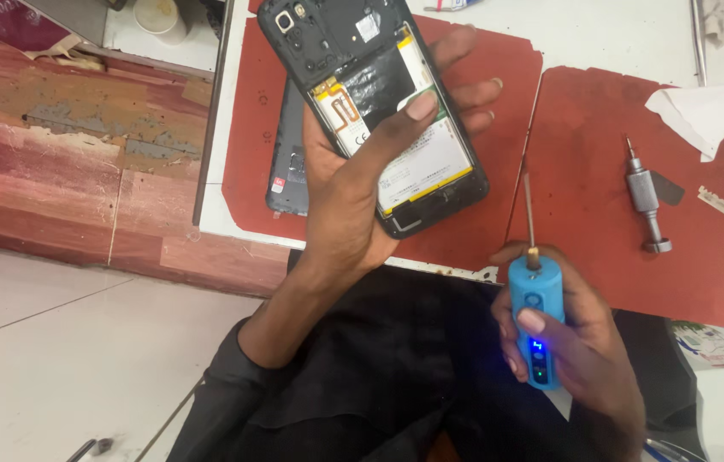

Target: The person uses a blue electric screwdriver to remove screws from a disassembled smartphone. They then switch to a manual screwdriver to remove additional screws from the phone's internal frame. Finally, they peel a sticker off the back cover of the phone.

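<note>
An opened phone (379, 103), back cover off w/ battery and inner parts exposed, is gripped in the left hand (353, 197), raised above the counter (601, 43): the thumb is pressed across the battery face, the fingers are wrapped round the far edge, so the hand is closed on the phone. The phone is held tilted, camera end toward the top left, over a red mat (251, 128). Its removed dark back cover (286, 167) is seen lying flat on that mat, partly hidden behind the hand and phone. A blue electric screwdriver (537, 321) is clasped in the right hand (576, 351), near the counter's front edge and approx. below the phone; the thumb is laid on the body, a small blue light is lit on it, and the thin bit is pointed up toward the gap between the two mats, not touching the phone. On a second red mat (704, 257) to the right, a grey metal hand screwdriver (644, 198) is laid, w/ a small dark pick beside it, a short pale strip (717, 201) nearby and a crumpled white tissue (704, 111) at the mat's upper edge. Dark sleeves and lap are seen below; tiled floor at left.
</note>
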